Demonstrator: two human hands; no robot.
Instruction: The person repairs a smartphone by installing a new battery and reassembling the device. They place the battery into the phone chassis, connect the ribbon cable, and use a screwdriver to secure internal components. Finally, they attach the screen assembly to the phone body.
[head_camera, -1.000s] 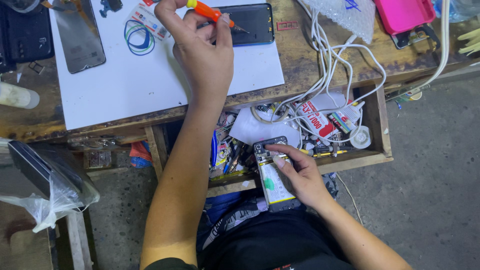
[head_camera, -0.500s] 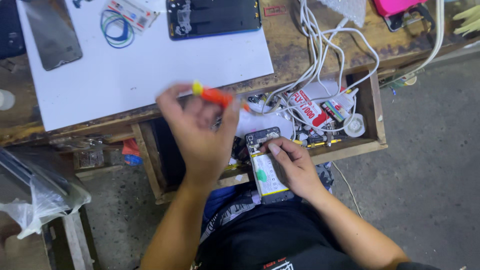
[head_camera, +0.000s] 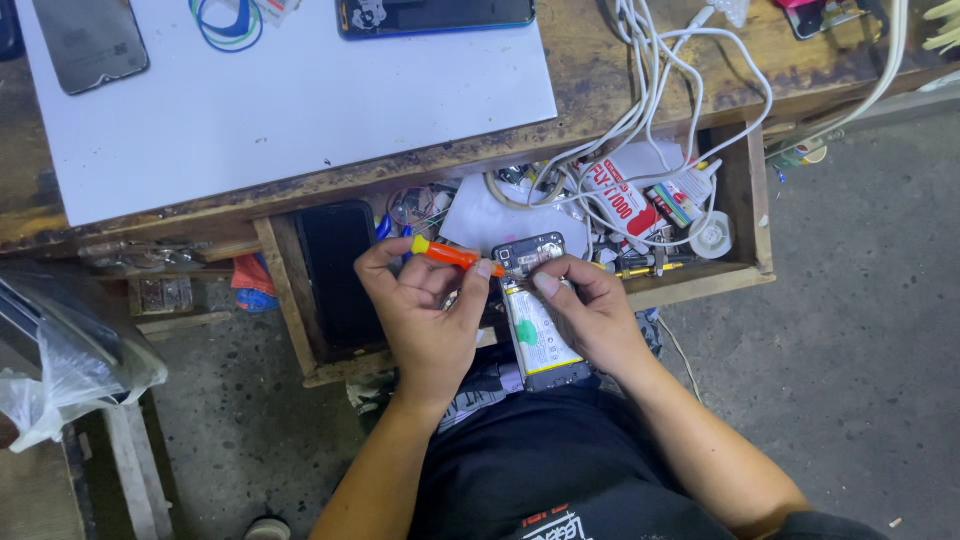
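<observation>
Over the open wooden drawer (head_camera: 745, 215) below my workbench, my right hand (head_camera: 590, 315) grips the opened smartphone (head_camera: 540, 320) steady above my lap, so my left hand (head_camera: 425, 310), pinching the orange screwdriver (head_camera: 455, 256), can set its tip at the phone's top end.

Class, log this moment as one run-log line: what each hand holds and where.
left hand: holds screwdriver, tip at phone top | right hand: holds opened phone | place: over open drawer
</observation>
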